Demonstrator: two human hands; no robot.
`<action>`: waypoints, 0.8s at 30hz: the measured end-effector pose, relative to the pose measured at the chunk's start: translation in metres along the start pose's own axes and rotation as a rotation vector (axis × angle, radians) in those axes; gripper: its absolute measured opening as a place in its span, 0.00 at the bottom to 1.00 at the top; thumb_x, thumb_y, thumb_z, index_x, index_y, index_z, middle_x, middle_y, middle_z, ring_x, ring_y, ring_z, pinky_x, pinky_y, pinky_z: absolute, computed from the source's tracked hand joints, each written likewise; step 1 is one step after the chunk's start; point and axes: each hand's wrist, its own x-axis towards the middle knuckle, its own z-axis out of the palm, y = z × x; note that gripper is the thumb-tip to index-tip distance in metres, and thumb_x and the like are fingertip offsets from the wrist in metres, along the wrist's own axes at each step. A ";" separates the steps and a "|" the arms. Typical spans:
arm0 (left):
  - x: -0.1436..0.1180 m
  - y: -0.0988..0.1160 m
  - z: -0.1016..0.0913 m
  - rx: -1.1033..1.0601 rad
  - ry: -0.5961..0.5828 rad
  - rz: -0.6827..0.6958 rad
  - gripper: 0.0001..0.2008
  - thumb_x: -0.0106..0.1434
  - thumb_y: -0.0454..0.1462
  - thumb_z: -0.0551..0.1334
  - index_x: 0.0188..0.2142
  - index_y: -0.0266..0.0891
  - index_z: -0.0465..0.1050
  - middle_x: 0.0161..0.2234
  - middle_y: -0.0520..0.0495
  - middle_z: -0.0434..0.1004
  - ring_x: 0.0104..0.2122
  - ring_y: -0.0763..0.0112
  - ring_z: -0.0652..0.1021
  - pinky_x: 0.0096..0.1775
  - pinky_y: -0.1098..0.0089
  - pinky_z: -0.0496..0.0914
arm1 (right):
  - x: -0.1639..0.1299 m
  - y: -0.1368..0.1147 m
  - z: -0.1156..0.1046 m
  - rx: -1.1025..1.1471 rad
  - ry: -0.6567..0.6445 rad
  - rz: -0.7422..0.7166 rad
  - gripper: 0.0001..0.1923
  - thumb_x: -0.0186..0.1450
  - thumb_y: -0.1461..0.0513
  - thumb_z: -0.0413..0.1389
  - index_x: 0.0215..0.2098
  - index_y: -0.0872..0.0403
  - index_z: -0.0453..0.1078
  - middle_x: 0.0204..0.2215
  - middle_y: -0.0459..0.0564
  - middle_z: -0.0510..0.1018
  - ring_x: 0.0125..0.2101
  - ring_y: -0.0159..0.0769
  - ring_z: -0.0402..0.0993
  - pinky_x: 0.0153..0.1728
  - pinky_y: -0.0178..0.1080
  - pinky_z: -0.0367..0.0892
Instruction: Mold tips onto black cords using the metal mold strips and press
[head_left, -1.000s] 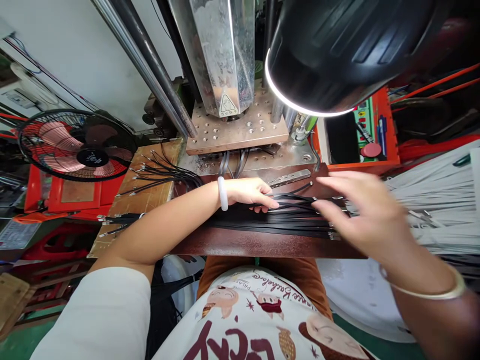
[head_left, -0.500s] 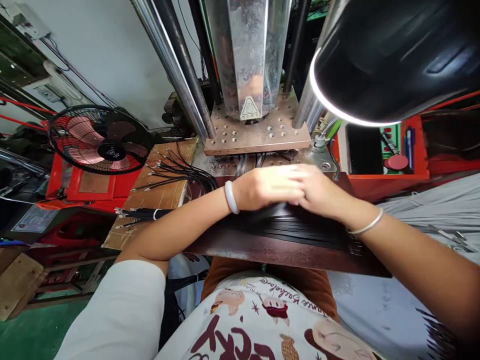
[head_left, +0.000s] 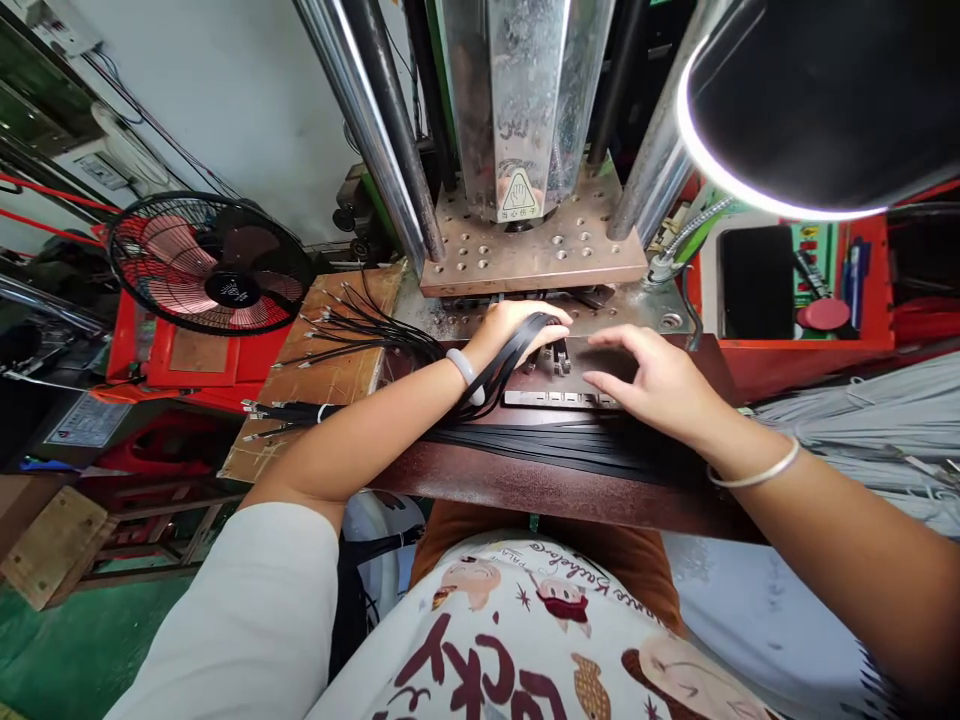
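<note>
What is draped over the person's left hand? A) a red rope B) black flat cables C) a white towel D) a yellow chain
B: a bunch of black flat cables loops over the left hand near the metal plate, while the right hand rests spread open beside it.

Single head view, looking forward and down, close over dark bench (head_left: 540,485) toward press (head_left: 525,250).
</note>
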 end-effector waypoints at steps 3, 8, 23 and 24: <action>0.000 0.004 -0.005 -0.053 -0.036 0.015 0.09 0.62 0.35 0.65 0.40 0.32 0.80 0.40 0.42 0.83 0.41 0.66 0.81 0.48 0.70 0.72 | 0.020 -0.002 0.004 0.385 -0.129 0.192 0.19 0.55 0.52 0.62 0.42 0.52 0.74 0.41 0.52 0.81 0.40 0.46 0.77 0.43 0.49 0.72; -0.001 0.006 -0.009 0.006 -0.094 0.023 0.12 0.61 0.34 0.65 0.44 0.33 0.79 0.43 0.42 0.82 0.44 0.65 0.81 0.50 0.69 0.71 | 0.028 -0.005 0.007 0.429 -0.200 0.299 0.14 0.58 0.50 0.59 0.25 0.51 0.76 0.26 0.46 0.80 0.27 0.40 0.76 0.32 0.42 0.71; -0.025 0.025 0.021 0.256 -0.135 0.138 0.15 0.65 0.29 0.55 0.46 0.37 0.77 0.44 0.44 0.81 0.43 0.65 0.81 0.47 0.68 0.72 | -0.036 -0.019 -0.015 0.049 0.162 -0.014 0.07 0.65 0.59 0.57 0.36 0.49 0.77 0.32 0.49 0.80 0.31 0.41 0.76 0.32 0.43 0.72; -0.026 0.025 0.022 0.273 -0.153 0.130 0.15 0.66 0.30 0.55 0.46 0.37 0.77 0.44 0.43 0.81 0.43 0.64 0.81 0.47 0.67 0.72 | -0.038 -0.019 -0.014 0.063 0.168 -0.043 0.06 0.65 0.59 0.58 0.35 0.49 0.77 0.31 0.49 0.80 0.31 0.42 0.76 0.33 0.44 0.72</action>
